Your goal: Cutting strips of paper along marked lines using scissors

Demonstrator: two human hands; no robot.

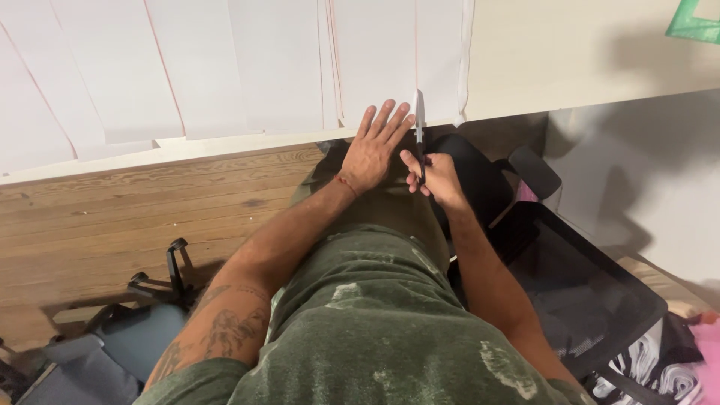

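Two hands work at the near edge of a white paper sheet (375, 67) that lies on a pale tabletop (570, 60) and overhangs its front edge slightly. The left hand (371, 150) lies flat, palm down, fingers spread and pointing away from the body, fingertips pressing the sheet just left of the cut line. The right hand (435, 176) is closed around the handles of a pair of scissors (420, 135), fingers through the loops; the blades point straight away from the person, their long axis running parallel to the sheet's long edges and to faint red ruled lines on the paper. The blade tips sit at the sheet's near edge, just beside the left index finger, so the paper lies directly ahead of the tool. Whether the blades are parted cannot be told. More white sheets (112, 75) lie side by side to the left. A black office chair (577, 285) stands at the right over wooden flooring (112, 217).
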